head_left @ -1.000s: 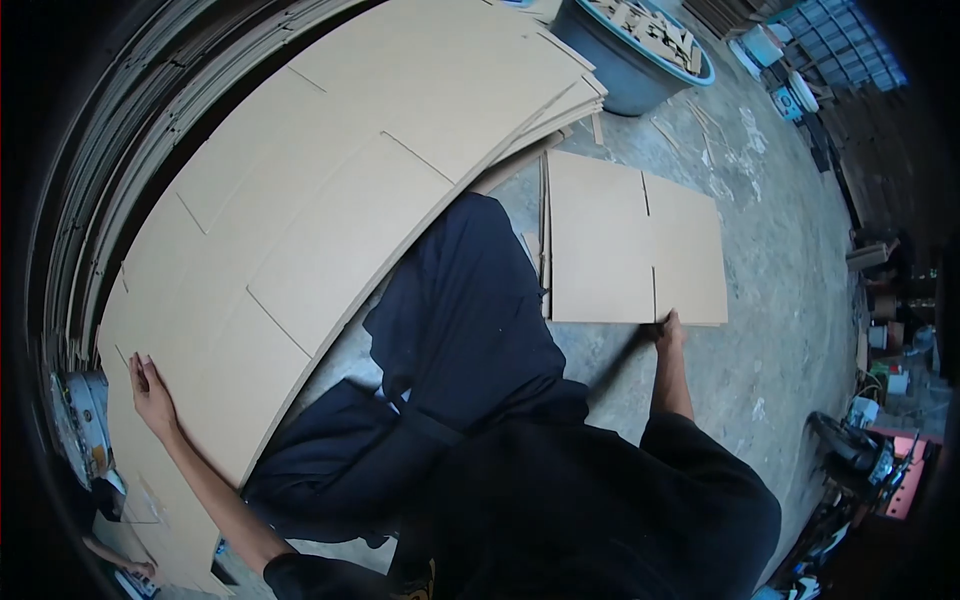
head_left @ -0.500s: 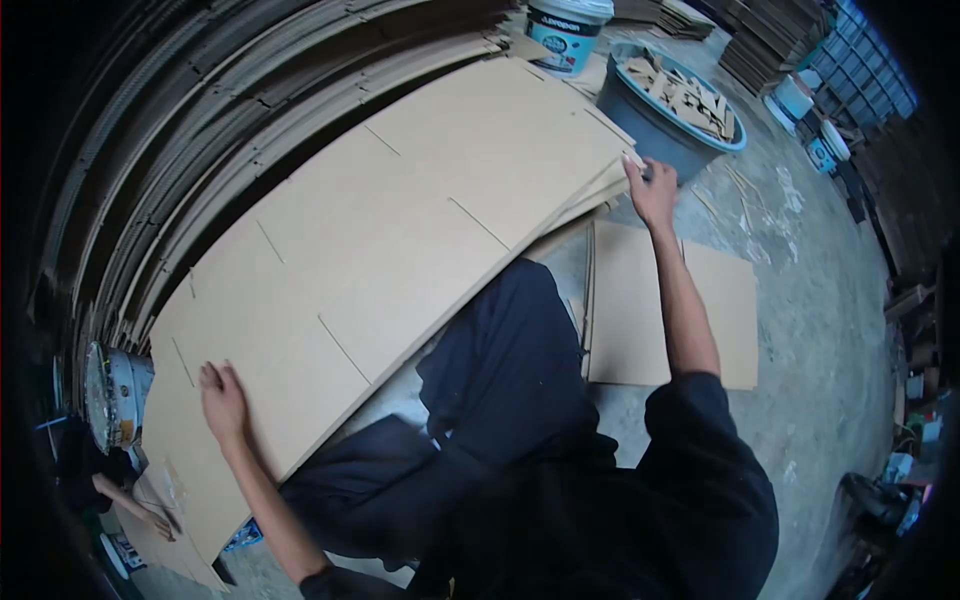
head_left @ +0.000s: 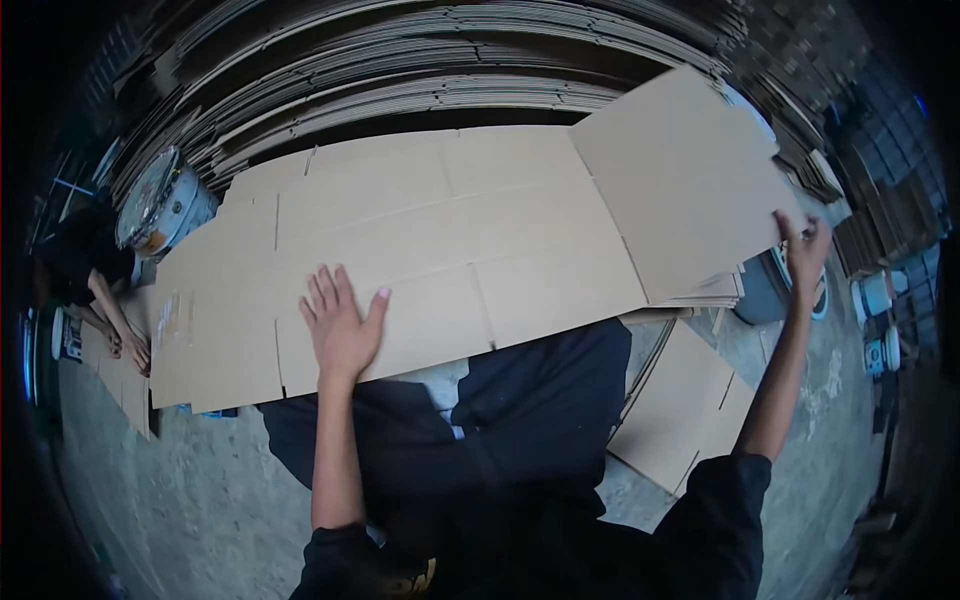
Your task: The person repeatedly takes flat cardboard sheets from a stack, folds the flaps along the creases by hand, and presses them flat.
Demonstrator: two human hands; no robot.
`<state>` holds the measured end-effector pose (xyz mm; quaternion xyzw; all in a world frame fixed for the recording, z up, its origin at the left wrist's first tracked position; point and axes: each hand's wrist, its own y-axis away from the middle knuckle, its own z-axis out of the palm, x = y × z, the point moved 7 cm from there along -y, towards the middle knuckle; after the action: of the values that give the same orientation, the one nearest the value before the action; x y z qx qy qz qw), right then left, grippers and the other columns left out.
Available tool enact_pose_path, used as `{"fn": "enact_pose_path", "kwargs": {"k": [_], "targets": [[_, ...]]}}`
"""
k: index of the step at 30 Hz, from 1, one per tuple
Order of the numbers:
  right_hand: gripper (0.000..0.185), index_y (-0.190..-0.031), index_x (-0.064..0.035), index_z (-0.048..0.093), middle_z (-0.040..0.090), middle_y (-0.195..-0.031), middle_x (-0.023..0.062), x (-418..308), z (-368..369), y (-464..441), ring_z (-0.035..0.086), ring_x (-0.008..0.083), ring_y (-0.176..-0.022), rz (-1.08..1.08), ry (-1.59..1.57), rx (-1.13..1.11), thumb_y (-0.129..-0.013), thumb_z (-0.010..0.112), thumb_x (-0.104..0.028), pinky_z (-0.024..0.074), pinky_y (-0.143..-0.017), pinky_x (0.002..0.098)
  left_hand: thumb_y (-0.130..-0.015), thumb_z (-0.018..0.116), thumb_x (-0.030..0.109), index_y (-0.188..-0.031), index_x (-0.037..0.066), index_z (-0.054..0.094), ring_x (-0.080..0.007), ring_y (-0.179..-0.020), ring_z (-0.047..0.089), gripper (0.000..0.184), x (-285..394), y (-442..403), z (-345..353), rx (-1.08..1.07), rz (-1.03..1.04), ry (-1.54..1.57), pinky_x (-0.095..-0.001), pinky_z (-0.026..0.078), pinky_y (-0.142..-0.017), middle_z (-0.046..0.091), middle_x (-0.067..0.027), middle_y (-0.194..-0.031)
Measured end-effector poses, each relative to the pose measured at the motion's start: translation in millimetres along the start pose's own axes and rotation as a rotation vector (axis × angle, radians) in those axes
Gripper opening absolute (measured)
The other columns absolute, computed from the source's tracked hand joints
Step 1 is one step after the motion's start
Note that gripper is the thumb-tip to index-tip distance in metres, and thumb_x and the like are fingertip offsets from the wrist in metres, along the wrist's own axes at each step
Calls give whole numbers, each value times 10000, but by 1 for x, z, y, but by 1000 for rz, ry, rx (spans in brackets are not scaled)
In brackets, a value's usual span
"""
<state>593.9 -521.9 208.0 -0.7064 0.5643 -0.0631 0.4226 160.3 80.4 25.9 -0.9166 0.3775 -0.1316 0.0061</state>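
A long flat cardboard box blank [head_left: 400,210] with slots and crease lines lies across in front of my legs. My left hand [head_left: 345,325] rests on its face, palm down with fingers spread. The blank's right-end panel [head_left: 680,180] is bent up along a crease. My right hand [head_left: 803,255] holds that panel at its outer right edge, fingers and thumb pinched about the corner. Beneath the raised panel, the edges of more cardboard sheets [head_left: 705,300] show. Clear tape [head_left: 180,320] shines near the blank's left end.
Tall stacks of flattened cardboard [head_left: 480,50] stand behind. More slotted sheets [head_left: 685,400] lie on the floor at my right. A pail [head_left: 170,205] stands back left, and a tub [head_left: 760,290] is partly hidden at right. Another person's hands [head_left: 130,350] touch cardboard at far left.
My view has turned right. The right-end panel, flat before, is now lifted and folded at its crease by my right hand. My left hand has shifted toward the blank's middle, fingers spread.
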Motion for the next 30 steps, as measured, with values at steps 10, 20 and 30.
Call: {"fn": "enact_pose_path", "kwargs": {"k": [10,20,30], "targets": [[532,-1276,-41,573,526,-1522,193,-308,67,213,465,325,-1428,-305,-642,-946,-939,757,-409,334,-1188,469,-1044,511,551,-1590,-20,410,-387,-1607,219,796,65,-16,22,2,185,187,-517,126,-1311,307,-265,-1692],[864,-1497,-13,518,378,-1626,300,-338,164,298,290,414,-1567,-453,-165,-644,-941,648,-661,162,-1266,633,-1008,660,416,-1461,-8,590,-378,-1516,418,624,-36,41,-37,71,122,218,-492,305,-1254,486,-237,-1596],[790,-1538,-41,487,340,-1663,281,-333,175,290,250,402,-1591,-521,-146,-750,-983,609,-591,126,-1280,620,-896,634,746,-1555,-72,428,-401,-1555,333,1070,-200,65,-74,229,-579,-73,-490,267,-1267,422,-273,-1627]]}}
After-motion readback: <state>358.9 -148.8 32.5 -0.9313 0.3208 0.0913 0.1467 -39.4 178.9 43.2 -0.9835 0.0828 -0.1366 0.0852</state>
